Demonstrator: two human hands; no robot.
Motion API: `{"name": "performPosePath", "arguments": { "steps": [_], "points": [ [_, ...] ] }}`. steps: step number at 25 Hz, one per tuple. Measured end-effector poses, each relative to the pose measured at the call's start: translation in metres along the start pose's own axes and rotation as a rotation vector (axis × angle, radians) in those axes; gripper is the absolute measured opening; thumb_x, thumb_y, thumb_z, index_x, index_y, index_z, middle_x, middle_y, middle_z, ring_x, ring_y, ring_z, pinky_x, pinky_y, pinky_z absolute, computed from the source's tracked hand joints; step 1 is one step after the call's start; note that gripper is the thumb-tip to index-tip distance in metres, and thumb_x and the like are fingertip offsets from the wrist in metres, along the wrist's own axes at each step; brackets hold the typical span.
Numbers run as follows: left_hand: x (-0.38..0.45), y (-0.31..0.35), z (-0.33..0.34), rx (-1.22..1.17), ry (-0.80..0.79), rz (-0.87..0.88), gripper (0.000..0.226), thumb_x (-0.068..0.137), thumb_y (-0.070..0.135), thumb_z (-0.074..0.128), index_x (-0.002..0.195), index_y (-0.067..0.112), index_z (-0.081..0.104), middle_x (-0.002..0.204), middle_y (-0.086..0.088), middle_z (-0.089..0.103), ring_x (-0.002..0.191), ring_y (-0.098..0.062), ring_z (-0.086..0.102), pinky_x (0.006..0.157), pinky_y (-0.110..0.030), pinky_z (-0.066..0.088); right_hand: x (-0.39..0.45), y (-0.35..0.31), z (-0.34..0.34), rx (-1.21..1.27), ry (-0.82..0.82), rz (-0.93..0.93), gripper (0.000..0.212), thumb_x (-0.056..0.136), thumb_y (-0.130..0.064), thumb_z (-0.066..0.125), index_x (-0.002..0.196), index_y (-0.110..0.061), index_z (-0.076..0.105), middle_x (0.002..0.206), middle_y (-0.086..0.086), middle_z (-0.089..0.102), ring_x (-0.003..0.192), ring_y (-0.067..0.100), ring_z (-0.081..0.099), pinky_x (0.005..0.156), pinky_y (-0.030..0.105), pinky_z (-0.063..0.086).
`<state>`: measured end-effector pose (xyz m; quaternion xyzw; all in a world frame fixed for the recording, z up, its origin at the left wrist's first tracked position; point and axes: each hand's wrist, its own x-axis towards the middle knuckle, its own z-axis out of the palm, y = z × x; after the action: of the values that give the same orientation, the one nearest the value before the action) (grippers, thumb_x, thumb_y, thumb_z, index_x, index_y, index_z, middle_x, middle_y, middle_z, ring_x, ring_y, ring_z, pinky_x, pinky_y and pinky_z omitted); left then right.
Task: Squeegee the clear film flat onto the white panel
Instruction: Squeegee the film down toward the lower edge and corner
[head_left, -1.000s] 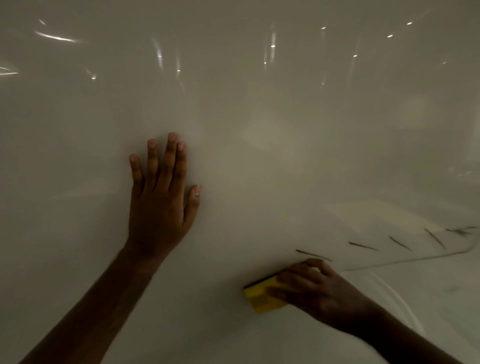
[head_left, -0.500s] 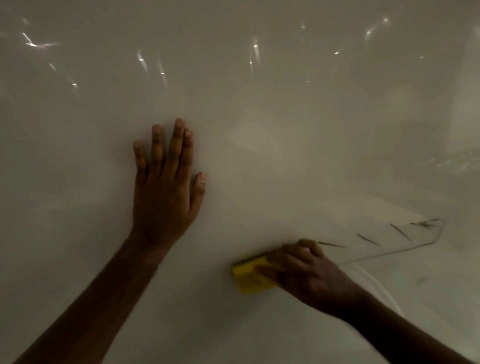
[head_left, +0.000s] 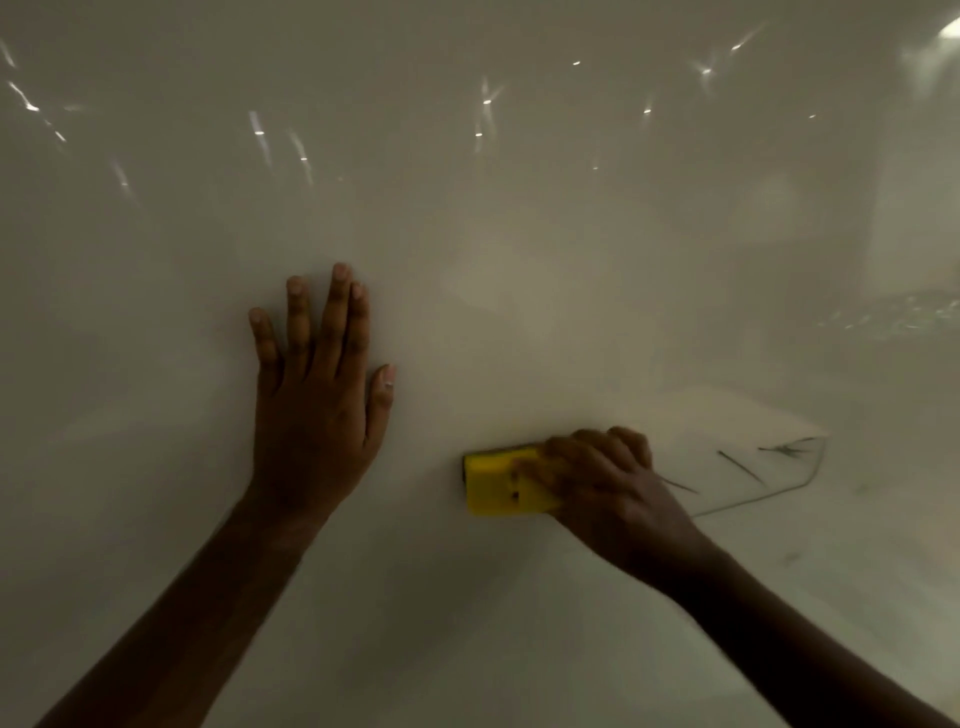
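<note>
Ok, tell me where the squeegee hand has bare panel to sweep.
Bare panel lies between the flat left hand and the squeegee, also above both hands and below the squeegee. It is crowded to the right of the right hand, where dark creases and a film edge run.

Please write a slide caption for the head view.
Left hand flat on white panel; right hand holds yellow squeegee against it.
</note>
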<state>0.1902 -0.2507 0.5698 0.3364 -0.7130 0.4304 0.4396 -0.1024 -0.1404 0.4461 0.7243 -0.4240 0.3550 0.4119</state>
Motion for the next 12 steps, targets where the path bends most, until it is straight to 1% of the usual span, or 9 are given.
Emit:
{"name": "performPosePath", "arguments": {
  "steps": [3,5,7,8,10,12],
  "points": [
    [0.002,0.009,0.0,-0.003,0.0,-0.007,0.071,0.114,0.036,0.034,0.171,0.002,0.01,0.18,-0.017,0.009,0.164,-0.048,0.008,0.133,-0.064,0.001,-0.063,0.001,0.004,-0.025,-0.15,-0.165,0.044,0.105,-0.031,0.062,0.148,-0.036,0.054,0.141,-0.004,0.062,0.124,0.022,0.061,0.101,0.042,0.044],
    [0.002,0.011,0.0,-0.005,0.001,-0.012,0.071,0.113,0.036,0.035,0.171,0.001,0.012,0.179,-0.018,0.011,0.164,-0.049,0.01,0.133,-0.064,0.001,-0.093,0.015,-0.003,-0.06,-0.207,-0.197,0.046,0.105,-0.03,0.062,0.149,-0.038,0.052,0.14,-0.004,0.063,0.124,0.022,0.063,0.101,0.043,0.046],
    [0.003,0.015,0.0,-0.008,-0.002,-0.012,0.072,0.113,0.037,0.036,0.17,0.0,0.013,0.179,-0.02,0.013,0.163,-0.049,0.01,0.132,-0.064,0.001,-0.102,0.035,-0.014,-0.077,-0.223,-0.146,0.049,0.105,-0.031,0.062,0.151,-0.039,0.049,0.139,-0.003,0.063,0.122,0.023,0.063,0.1,0.043,0.044],
    [0.003,0.018,0.0,-0.006,-0.001,-0.01,0.072,0.113,0.037,0.037,0.17,0.0,0.014,0.179,-0.02,0.013,0.163,-0.05,0.011,0.132,-0.064,0.001,-0.098,0.045,-0.02,-0.078,-0.205,-0.103,0.047,0.106,-0.033,0.06,0.15,-0.039,0.049,0.138,-0.002,0.063,0.121,0.025,0.063,0.1,0.043,0.042],
    [0.003,0.022,0.0,-0.001,0.0,-0.019,0.073,0.112,0.038,0.037,0.17,-0.001,0.013,0.178,-0.021,0.013,0.163,-0.051,0.011,0.132,-0.064,0.0,-0.073,0.062,-0.032,-0.057,-0.122,0.01,0.043,0.107,-0.039,0.055,0.149,-0.038,0.048,0.137,0.002,0.063,0.12,0.029,0.062,0.099,0.045,0.04],
    [0.005,0.027,0.0,0.005,-0.002,-0.03,0.074,0.113,0.039,0.036,0.17,-0.001,0.013,0.179,-0.021,0.012,0.163,-0.051,0.009,0.132,-0.063,-0.001,-0.038,0.068,-0.04,-0.019,-0.025,0.123,0.045,0.106,-0.043,0.056,0.149,-0.036,0.05,0.137,0.003,0.062,0.121,0.03,0.059,0.099,0.044,0.039]
  ]
}}
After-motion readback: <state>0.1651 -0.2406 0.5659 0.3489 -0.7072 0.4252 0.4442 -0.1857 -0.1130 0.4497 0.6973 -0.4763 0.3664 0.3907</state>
